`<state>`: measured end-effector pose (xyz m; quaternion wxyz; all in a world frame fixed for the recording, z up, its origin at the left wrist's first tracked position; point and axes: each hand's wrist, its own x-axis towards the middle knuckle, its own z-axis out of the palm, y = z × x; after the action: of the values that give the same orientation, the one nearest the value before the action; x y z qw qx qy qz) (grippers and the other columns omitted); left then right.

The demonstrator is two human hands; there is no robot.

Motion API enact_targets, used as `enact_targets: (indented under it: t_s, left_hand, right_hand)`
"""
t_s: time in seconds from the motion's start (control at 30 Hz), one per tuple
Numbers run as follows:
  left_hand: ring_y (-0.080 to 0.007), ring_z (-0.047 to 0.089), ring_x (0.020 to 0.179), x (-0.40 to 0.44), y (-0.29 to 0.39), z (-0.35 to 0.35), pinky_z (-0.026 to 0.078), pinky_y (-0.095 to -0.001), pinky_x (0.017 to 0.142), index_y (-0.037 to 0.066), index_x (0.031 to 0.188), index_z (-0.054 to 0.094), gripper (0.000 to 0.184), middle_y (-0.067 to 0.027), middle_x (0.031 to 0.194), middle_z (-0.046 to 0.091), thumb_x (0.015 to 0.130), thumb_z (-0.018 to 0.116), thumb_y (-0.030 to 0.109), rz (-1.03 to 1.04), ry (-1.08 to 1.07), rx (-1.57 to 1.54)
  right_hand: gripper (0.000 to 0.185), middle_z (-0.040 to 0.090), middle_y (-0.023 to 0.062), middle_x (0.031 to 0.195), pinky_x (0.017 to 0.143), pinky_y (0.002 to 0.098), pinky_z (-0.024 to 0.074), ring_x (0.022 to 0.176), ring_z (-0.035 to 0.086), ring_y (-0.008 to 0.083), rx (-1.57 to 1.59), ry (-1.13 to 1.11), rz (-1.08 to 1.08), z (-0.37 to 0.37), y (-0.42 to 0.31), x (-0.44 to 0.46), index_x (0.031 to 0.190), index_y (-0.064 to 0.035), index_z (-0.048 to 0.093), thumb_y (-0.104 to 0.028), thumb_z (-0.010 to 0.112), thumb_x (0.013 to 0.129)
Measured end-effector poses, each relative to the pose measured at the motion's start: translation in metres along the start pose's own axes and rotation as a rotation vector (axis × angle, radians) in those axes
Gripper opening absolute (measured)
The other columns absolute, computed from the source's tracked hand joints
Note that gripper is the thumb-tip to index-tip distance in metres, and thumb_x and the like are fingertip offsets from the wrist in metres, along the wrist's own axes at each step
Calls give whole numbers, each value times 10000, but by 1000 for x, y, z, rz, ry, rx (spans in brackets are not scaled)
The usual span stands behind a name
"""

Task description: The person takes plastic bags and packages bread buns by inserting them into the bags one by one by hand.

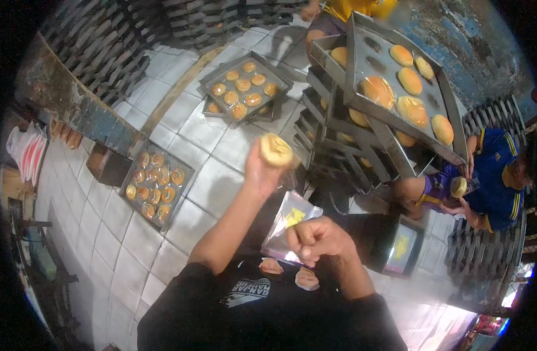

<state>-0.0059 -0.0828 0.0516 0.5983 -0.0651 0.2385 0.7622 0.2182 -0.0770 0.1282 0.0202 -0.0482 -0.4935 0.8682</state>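
My left hand (261, 175) is raised over the tiled floor, its fingers closed around a round, pale golden bun (276, 150) with a swirled top. Something clear and blurred shows just below the bun. My right hand (321, 241) is held lower, close to my chest, with the fingers curled in and pinched together. Whatever those fingers hold, if anything, is too small to make out. Behind that hand, on my lap, lies a stack of clear plastic bags (287, 217) with yellow print.
At the upper right, a tray of buns (410, 82) tops a stack of metal trays (332, 126). Wrapped buns fill a floor tray (157, 186) at left and another tray (242, 85) farther back. A person (493, 175) in blue holds a bun at right; someone in yellow (344, 9) stands behind.
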Motion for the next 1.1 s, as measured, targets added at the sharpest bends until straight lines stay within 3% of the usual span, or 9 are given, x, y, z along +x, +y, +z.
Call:
enact_targets:
  t_s: [0.07,0.13,0.23,0.3,0.43,0.53,0.73,0.93,1.1]
  left_hand:
    - [-347,627,1182,-15,14,9,529,-571,1003,78,1308,566,538,-151,1258,648,1088,380,532,105,76,65]
    - [-348,622,1206,-46,-1,9,511,-546,1040,79,1375,523,568,-153,1330,623,1081,403,550,-133,-238,-15]
    - [-282,634,1197,-72,-10,17,504,-459,1060,60,1405,532,569,-140,1319,641,1084,444,521,-330,-16,141]
    - [-209,642,1165,-46,-8,7,503,-367,1038,35,1390,579,538,-111,1281,669,1082,504,470,228,80,726]
    - [-148,654,1053,-28,-1,-7,506,-304,960,9,1195,694,359,-67,1147,718,1070,588,329,157,-120,956]
    - [-107,618,951,-11,3,-6,491,-284,866,-3,1040,698,301,-14,970,701,1047,618,287,438,-160,1212]
    - [-54,560,793,12,-16,-16,466,-247,713,29,926,675,233,15,850,648,1034,622,229,477,-102,847]
    - [-74,583,790,4,-16,-4,480,-256,733,37,928,676,246,9,851,659,1054,599,233,402,-32,716]
    - [-70,557,749,-8,-7,16,462,-230,695,69,917,655,239,7,853,630,1076,580,231,511,-2,815]
  right_hand:
    - [234,630,85,1000,767,286,507,898,607,153,-263,466,-158,0,2,8,919,-55,576,-138,795,908]
    - [387,635,146,1146,844,337,541,1052,646,301,-1453,920,-486,-8,-7,20,1195,-7,613,-110,800,872]
    - [335,638,168,1155,817,339,555,997,664,313,-1319,801,-587,2,3,18,1147,7,636,-98,793,870]
    - [228,685,138,1029,719,308,557,831,687,213,-1322,818,-463,-13,-3,27,1105,14,663,-112,741,932]
    - [197,652,16,748,591,262,491,647,584,62,-793,1064,-197,-44,-1,42,1080,24,667,-163,617,1044]
    - [218,704,103,816,662,301,519,723,622,107,-876,1004,-148,-60,0,44,1085,-8,686,-209,652,1008]
    - [246,620,35,764,663,279,470,710,555,92,-733,921,-163,-78,6,51,955,4,667,-239,675,996]
    - [250,542,43,733,628,295,434,675,495,106,-599,983,-203,-70,-3,55,873,31,632,-180,650,1008]
    - [271,508,49,689,611,317,442,656,486,109,-1242,1018,-552,-41,-43,59,843,31,613,-172,624,1022]
